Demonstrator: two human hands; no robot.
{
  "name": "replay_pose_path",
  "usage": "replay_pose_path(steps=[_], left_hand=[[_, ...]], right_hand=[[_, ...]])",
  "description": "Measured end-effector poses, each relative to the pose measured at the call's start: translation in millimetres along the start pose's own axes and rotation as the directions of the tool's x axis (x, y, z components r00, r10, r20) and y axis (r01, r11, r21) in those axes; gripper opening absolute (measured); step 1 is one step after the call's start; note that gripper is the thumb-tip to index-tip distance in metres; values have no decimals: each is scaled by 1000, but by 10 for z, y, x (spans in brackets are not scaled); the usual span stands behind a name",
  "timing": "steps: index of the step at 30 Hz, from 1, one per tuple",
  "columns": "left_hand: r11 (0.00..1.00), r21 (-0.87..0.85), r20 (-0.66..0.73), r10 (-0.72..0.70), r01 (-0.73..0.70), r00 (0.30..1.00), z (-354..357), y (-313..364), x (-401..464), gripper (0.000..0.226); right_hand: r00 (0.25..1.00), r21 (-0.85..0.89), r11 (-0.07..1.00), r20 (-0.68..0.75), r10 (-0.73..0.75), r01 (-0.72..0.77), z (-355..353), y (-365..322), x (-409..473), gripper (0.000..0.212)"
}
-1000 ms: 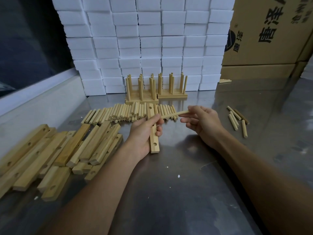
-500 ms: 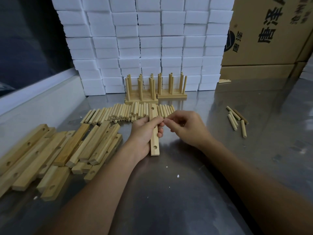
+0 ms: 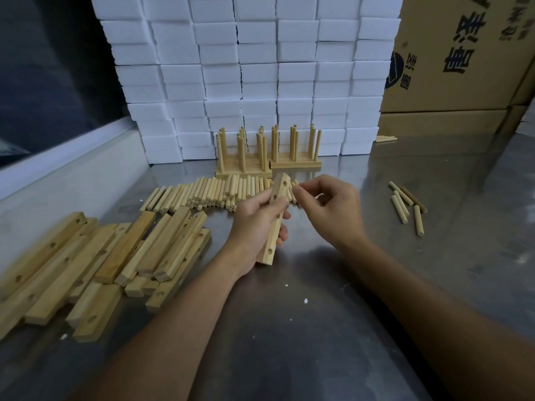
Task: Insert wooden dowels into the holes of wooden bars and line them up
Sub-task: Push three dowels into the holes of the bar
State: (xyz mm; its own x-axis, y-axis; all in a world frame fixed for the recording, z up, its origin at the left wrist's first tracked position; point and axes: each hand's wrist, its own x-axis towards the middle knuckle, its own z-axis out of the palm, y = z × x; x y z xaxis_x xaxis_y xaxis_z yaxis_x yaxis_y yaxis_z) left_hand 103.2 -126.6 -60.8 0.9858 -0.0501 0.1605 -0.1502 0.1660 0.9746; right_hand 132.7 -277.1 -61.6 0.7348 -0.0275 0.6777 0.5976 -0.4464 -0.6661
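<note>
My left hand [image 3: 254, 227] grips a wooden bar [image 3: 280, 186] with holes along its face and holds it tilted up off the metal table [image 3: 318, 328]. My right hand [image 3: 330, 212] is pinched shut beside the bar's upper end, on a dowel that my fingers almost entirely hide. Behind my hands lies a row of loose dowels [image 3: 208, 192]. A pile of wooden bars [image 3: 101, 256] lies to the left. Finished bars with upright dowels [image 3: 246, 157] stand lined up at the back.
Several loose dowels [image 3: 405, 204] lie to the right. A wall of stacked white foam blocks [image 3: 246, 68] closes the back. Cardboard boxes [image 3: 463, 53] stand at the back right. A low wall and a dark window [image 3: 43, 82] run along the left.
My right hand has carried a dowel leftward to the bar. My left hand has raised the bar's far end off the table and tilted it up.
</note>
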Motion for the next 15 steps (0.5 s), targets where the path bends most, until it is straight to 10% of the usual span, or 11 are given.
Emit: replay_pose_path(steps=[15], left_hand=[[995,99,62,-2,-4,998,12,3,-25,39]], right_hand=[[984,-173,969,50,-168,175,-54,-60,-27,7]])
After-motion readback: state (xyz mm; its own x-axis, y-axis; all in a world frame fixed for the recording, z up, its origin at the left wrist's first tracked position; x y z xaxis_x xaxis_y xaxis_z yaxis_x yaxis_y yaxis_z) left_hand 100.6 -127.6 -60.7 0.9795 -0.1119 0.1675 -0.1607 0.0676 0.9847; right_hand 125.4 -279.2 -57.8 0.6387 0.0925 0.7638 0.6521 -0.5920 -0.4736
